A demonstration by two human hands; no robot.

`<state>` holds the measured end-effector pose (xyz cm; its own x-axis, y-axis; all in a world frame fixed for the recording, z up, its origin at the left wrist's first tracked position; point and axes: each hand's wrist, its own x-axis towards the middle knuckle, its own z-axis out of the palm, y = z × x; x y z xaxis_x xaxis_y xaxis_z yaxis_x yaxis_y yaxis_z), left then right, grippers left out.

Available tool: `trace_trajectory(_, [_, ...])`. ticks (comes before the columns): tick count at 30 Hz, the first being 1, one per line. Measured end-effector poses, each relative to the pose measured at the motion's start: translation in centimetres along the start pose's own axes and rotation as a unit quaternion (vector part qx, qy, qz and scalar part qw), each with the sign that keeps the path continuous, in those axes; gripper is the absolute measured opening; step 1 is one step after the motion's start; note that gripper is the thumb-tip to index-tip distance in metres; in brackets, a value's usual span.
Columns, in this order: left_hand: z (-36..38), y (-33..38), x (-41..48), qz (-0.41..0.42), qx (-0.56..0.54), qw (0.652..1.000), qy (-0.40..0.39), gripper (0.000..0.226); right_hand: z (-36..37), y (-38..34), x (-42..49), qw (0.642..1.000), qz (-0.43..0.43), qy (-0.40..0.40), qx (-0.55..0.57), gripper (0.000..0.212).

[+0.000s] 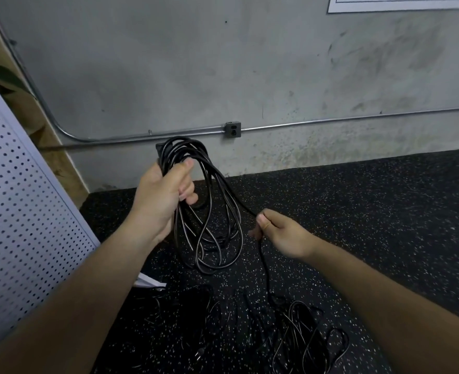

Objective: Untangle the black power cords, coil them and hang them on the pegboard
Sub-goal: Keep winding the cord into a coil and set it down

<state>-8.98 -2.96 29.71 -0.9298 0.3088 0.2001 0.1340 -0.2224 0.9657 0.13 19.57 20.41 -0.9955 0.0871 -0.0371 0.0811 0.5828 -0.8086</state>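
one cord: left hand grips, right hand pinches.

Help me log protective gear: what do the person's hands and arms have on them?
Nothing protective. The left hand and right hand are bare, with no gloves, and the fingernails are short. The left forearm and right forearm are uncovered as far as the frame shows: no sleeves, watch or wristband in view.
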Motion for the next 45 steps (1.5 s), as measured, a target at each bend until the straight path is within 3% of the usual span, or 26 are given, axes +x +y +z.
trace_trajectory(3, [-0.5, 0.0, 0.5, 0.040, 0.037, 0.998, 0.025, 0.028, -1.0, -2.8, 0.1, 0.992, -0.008, 0.083, 0.099, 0.035])
trace_trajectory(6, [-1.0, -0.5, 0.9, 0.069, 0.096, 0.992, 0.048, 0.018, -3.0, -6.5, 0.3, 0.948, -0.020, 0.143, 0.285, 0.034])
trace_trajectory(11, [-0.3, -0.4, 0.5, 0.049, 0.028, 0.998, 0.036, 0.022, -2.0, -11.2, 0.3, 0.904, -0.025, 0.089, 0.418, 0.026])
trace_trajectory(19, [-0.1, -1.1, 0.6, 0.015, -0.065, 0.998, -0.017, 0.031, -0.7, -11.5, -0.3, 0.965, -0.034, 0.077, 0.249, 0.026])
trace_trajectory(29, [0.5, -0.7, 0.2, 0.027, -0.114, 0.988, -0.095, 0.034, -1.2, -9.7, 0.1, 0.973, 0.008, 0.179, 0.145, 0.017])
trace_trajectory(34, [0.3, -0.6, 0.2, 0.010, -0.133, 0.988, -0.077, 0.036, -2.2, -8.0, 0.8, 0.973, 0.006, 0.223, 0.063, 0.008])
trace_trajectory(39, [-0.2, -0.6, 1.0, -0.018, -0.211, 0.975, -0.067, 0.034, -0.8, -6.8, 0.8, 0.969, 0.027, 0.182, 0.164, 0.016])
trace_trajectory(42, [-0.2, -0.4, 1.0, -0.019, -0.244, 0.968, -0.053, 0.031, 0.7, -5.9, 0.3, 0.926, 0.108, 0.081, 0.352, 0.029])
trace_trajectory(43, [-0.2, -0.2, 1.0, -0.021, -0.254, 0.966, -0.043, 0.032, 1.1, -5.4, 0.2, 0.912, 0.126, 0.044, 0.387, 0.036])
trace_trajectory(45, [-0.2, 0.3, 0.9, -0.025, -0.270, 0.962, -0.014, 0.036, 1.9, -3.9, -0.4, 0.919, 0.130, -0.022, 0.373, 0.049])
